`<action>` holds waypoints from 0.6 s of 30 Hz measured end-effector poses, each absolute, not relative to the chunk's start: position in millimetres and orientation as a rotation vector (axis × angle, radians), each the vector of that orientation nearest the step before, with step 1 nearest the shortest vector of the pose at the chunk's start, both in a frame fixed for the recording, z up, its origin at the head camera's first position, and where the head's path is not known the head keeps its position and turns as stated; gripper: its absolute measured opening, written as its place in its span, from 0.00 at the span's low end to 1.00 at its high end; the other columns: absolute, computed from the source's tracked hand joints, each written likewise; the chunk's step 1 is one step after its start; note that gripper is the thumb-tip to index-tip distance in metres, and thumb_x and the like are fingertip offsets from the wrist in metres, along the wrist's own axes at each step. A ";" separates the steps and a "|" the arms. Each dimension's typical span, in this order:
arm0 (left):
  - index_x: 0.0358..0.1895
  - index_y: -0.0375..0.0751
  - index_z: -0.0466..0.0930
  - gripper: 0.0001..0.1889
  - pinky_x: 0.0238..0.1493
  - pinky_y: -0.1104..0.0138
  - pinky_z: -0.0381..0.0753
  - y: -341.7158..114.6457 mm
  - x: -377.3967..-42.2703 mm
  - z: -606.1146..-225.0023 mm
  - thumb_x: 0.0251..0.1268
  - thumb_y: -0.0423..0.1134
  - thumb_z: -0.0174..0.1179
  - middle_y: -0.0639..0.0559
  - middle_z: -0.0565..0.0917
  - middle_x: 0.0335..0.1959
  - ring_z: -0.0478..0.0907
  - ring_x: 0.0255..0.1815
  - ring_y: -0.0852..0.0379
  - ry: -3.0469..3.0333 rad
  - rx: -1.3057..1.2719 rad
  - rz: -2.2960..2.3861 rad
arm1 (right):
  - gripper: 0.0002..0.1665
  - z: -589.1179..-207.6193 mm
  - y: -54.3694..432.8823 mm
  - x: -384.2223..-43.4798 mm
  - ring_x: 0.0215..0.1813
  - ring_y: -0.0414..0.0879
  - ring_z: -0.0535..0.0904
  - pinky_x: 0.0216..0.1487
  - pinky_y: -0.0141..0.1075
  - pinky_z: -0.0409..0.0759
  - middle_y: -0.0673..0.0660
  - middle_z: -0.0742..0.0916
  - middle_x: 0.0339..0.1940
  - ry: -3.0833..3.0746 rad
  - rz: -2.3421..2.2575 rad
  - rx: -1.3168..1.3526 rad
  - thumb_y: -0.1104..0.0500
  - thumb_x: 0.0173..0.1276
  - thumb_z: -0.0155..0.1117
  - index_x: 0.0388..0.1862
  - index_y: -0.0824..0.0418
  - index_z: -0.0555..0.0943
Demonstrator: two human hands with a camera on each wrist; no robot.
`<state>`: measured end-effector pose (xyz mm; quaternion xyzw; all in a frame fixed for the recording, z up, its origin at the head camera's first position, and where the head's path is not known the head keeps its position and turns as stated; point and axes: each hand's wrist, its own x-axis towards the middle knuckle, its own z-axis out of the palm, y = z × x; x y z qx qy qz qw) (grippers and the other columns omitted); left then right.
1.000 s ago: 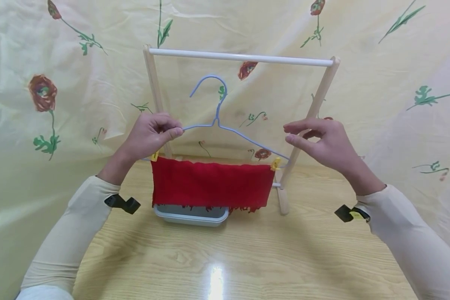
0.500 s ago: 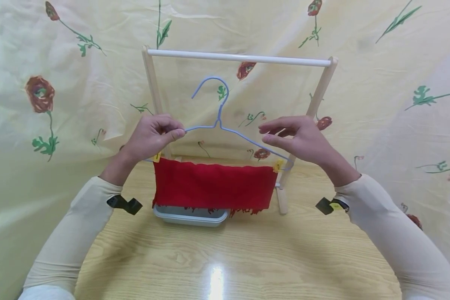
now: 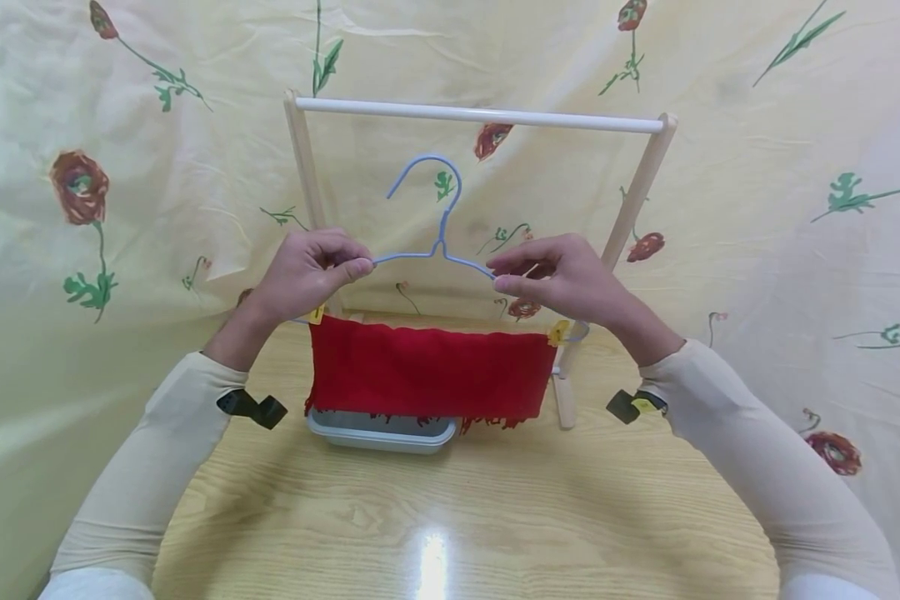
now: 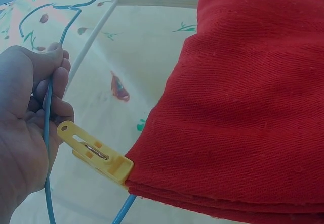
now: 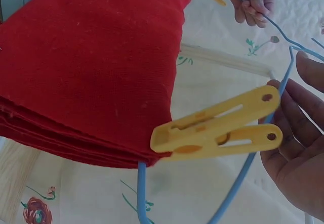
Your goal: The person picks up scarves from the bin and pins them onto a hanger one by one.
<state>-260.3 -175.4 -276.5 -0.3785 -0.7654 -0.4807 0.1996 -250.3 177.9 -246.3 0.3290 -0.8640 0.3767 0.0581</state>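
A blue wire clothes hanger (image 3: 444, 225) is held up in front of me, its hook at the top. My left hand (image 3: 311, 273) pinches its left shoulder between thumb and fingers. My right hand (image 3: 558, 275) is at the right shoulder; in the right wrist view, the wire passes between the parted thumb and fingers (image 5: 298, 107). A folded red fringed scarf (image 3: 431, 371) hangs over the hanger's lower bar. One yellow clothespin (image 4: 96, 153) clips its left end, and another yellow clothespin (image 5: 217, 128) clips the right end.
Behind the hanger stands a wooden rack (image 3: 633, 200) with a white top rod (image 3: 480, 115). A pale plastic tub (image 3: 382, 442) sits on the wood-grain table (image 3: 450, 517), partly covered by the scarf. A flower-patterned curtain (image 3: 757, 192) closes off the back.
My right hand has come in from the right and reached the hanger's right shoulder. The left hand keeps its pinch; the hanger and scarf have shifted slightly right.
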 end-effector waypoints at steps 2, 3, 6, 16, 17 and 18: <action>0.37 0.30 0.88 0.04 0.25 0.71 0.68 -174.7 -260.7 -276.7 0.61 0.22 0.68 0.52 0.77 0.24 0.68 0.24 0.58 -2.134 -1.060 -1.348 | 0.16 -246.7 176.2 -250.6 0.39 0.45 0.87 0.41 0.33 0.85 0.54 0.91 0.39 -2.626 1.142 1.001 0.59 0.68 0.73 0.54 0.59 0.88; 0.37 0.30 0.88 0.04 0.25 0.71 0.68 -174.4 -260.8 -276.9 0.61 0.21 0.68 0.52 0.77 0.24 0.68 0.24 0.59 -2.133 -1.059 -1.351 | 0.16 -247.0 175.4 -250.8 0.39 0.45 0.88 0.41 0.33 0.85 0.54 0.91 0.39 -2.630 1.142 1.001 0.59 0.68 0.73 0.53 0.60 0.88; 0.37 0.30 0.88 0.04 0.26 0.72 0.68 -173.6 -261.1 -277.4 0.60 0.21 0.68 0.53 0.78 0.24 0.68 0.24 0.59 -2.134 -1.053 -1.357 | 0.15 -247.3 173.7 -251.5 0.36 0.45 0.88 0.37 0.33 0.85 0.56 0.91 0.38 -2.639 1.144 1.001 0.60 0.68 0.73 0.52 0.62 0.89; 0.37 0.30 0.88 0.04 0.25 0.71 0.68 -172.8 -260.8 -278.0 0.60 0.21 0.68 0.53 0.78 0.24 0.68 0.24 0.59 -2.130 -1.061 -1.364 | 0.10 -248.0 172.8 -252.0 0.33 0.42 0.87 0.33 0.33 0.85 0.59 0.91 0.35 -2.617 1.173 1.047 0.64 0.69 0.71 0.47 0.65 0.89; 0.37 0.30 0.88 0.04 0.25 0.71 0.68 -172.6 -260.6 -277.9 0.60 0.21 0.68 0.52 0.78 0.24 0.68 0.24 0.58 -2.132 -1.061 -1.368 | 0.09 -248.1 172.6 -251.8 0.32 0.42 0.87 0.33 0.33 0.84 0.58 0.91 0.35 -2.615 1.170 1.046 0.64 0.69 0.71 0.47 0.65 0.90; 0.36 0.30 0.88 0.04 0.25 0.71 0.68 -172.4 -260.3 -277.8 0.60 0.21 0.68 0.52 0.79 0.24 0.69 0.24 0.58 -2.136 -1.062 -1.369 | 0.09 -248.0 172.3 -251.5 0.32 0.42 0.86 0.32 0.33 0.84 0.58 0.91 0.35 -2.611 1.170 1.045 0.64 0.69 0.71 0.46 0.65 0.90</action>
